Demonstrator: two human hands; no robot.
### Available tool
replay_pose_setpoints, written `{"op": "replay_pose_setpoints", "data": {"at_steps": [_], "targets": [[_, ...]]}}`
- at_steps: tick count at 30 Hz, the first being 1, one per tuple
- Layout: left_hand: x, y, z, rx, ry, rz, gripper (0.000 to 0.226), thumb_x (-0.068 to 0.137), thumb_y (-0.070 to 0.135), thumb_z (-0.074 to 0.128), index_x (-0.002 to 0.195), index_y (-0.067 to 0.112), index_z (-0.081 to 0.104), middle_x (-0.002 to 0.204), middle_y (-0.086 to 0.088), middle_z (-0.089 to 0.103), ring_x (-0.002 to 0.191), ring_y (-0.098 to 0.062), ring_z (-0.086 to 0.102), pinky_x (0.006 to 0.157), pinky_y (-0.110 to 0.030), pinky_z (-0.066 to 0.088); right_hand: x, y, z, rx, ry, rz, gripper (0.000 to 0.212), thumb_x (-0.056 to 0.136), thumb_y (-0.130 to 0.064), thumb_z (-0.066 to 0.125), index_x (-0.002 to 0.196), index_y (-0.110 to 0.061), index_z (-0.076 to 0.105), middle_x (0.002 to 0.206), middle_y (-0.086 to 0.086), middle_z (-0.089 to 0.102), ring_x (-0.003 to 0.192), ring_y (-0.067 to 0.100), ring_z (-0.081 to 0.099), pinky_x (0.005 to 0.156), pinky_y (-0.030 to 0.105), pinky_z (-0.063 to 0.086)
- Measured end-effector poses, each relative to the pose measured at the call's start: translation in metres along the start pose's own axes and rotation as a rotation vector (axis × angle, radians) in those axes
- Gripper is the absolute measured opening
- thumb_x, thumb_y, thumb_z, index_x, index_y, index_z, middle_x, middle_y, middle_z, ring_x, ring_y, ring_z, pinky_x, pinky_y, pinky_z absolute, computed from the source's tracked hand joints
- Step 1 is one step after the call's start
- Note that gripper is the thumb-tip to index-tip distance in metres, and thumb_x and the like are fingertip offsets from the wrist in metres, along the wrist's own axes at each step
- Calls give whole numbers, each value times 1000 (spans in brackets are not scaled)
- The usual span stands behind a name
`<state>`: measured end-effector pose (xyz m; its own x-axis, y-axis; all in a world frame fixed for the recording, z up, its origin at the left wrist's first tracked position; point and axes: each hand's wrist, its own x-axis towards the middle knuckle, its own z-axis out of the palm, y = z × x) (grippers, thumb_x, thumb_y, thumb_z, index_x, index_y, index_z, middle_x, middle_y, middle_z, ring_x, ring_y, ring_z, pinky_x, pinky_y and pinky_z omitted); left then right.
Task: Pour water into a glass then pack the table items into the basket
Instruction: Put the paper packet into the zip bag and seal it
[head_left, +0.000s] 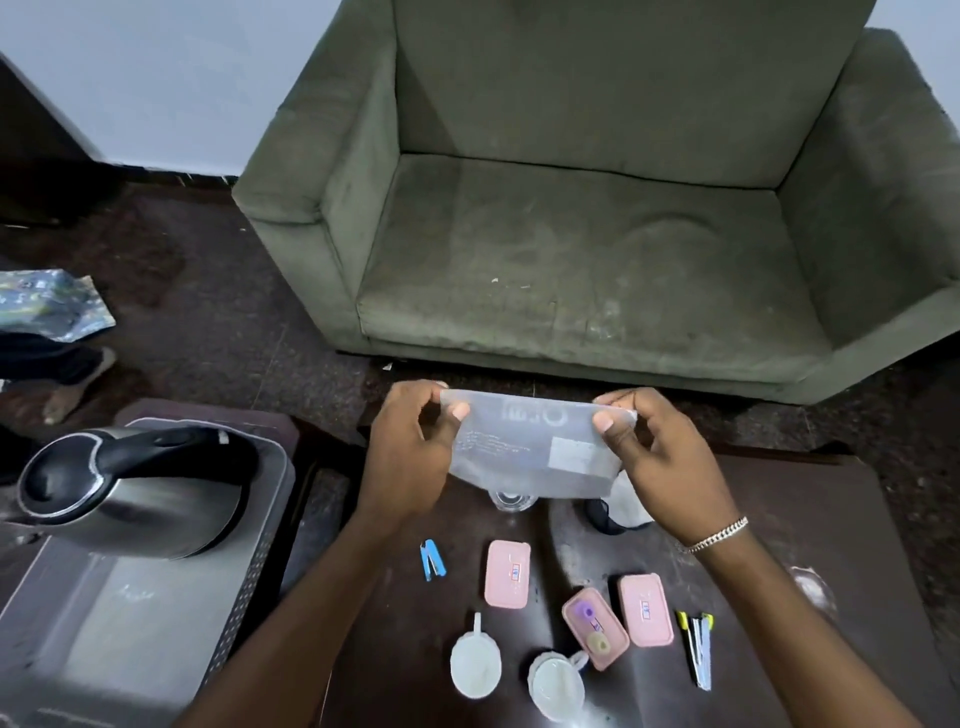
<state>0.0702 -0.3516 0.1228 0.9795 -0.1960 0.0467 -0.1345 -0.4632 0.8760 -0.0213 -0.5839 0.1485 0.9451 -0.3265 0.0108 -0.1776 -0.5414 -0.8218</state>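
Above the dark table (779, 519), the left hand (410, 447) and right hand (660, 457) each pinch a translucent frosted plastic pouch (535, 441) by its top corners, seemingly to open it.

Nothing here reads clearly to me. The translucent pouch (535, 441) I hold between my fingers (460, 411) shows large reversed characters near its top edge, faint small print lines below them, and a blank-looking white sticker toward its right, all illegible. The pink boxes (507, 573) below the pouch carry tiny unreadable marks.
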Motion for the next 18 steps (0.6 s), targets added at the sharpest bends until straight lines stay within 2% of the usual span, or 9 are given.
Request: {"op": "replay_pose_setpoints", "data": {"at_steps": [2,4,6,9,11,14,18], "targets": [[-5,-8,-10,-41,20,-23,17,98,12,67,90,11,52,75,-3,63,69,-6,57,69,-24,46,0,-7,13,39,1,-20,21,100,-28,60,82,-22,50,74,-8,56,68,11,51,68,37,44],[-13,-17,-25,-42,60,-31,24,97,7,65,95,19,44,63,10,60,57,-5,55,59,-17,41,-2,-13,34,75,23,-42,16,100,-27,59,88,-24,49,71,1,54,64,18,49,64,37,43],[-22,-27,-45,-9,79,-17,31,96,3,61,96,25,40,61,13,52,51,-7,44,52,-18,37,-4,-19,57,119,41,-46,12,98,-23,62,99,-25,49,71,9,57,62,20,50,63,38,43],[-35,-52,-90,82,12,21,28,91,-2,52,87,26,48,70,5,55,56,-9,46,53,-23,37,-9,-34,99,199,16,-51,17,96,-18,65,104,-28,53,72,3,58,63,17,53,62,31,44],[-47,-69,-121,128,-16,-11,29,88,-4,53,85,25,55,73,3,60,58,-9,51,55,-23,40,-15,-46,129,286,-40,-43,9,93,-13,69,93,-21,63,76,0,63,68,17,56,68,29,45],[-68,-96,-177,155,-18,-111,27,85,-2,60,87,24,65,84,6,70,69,-11,63,63,-23,48,-28,-66,183,353,-165,20,13,82,-8,80,82,-20,75,80,-4,66,65,4,56,64,14,42],[-92,-140,-262,244,-167,-242,23,83,5,76,98,21,71,103,5,68,73,-20,63,70,-32,51,-53,-90,262,310,-466,37,28,76,0,84,99,-13,78,88,2,55,65,6,51,66,19,43]]}}
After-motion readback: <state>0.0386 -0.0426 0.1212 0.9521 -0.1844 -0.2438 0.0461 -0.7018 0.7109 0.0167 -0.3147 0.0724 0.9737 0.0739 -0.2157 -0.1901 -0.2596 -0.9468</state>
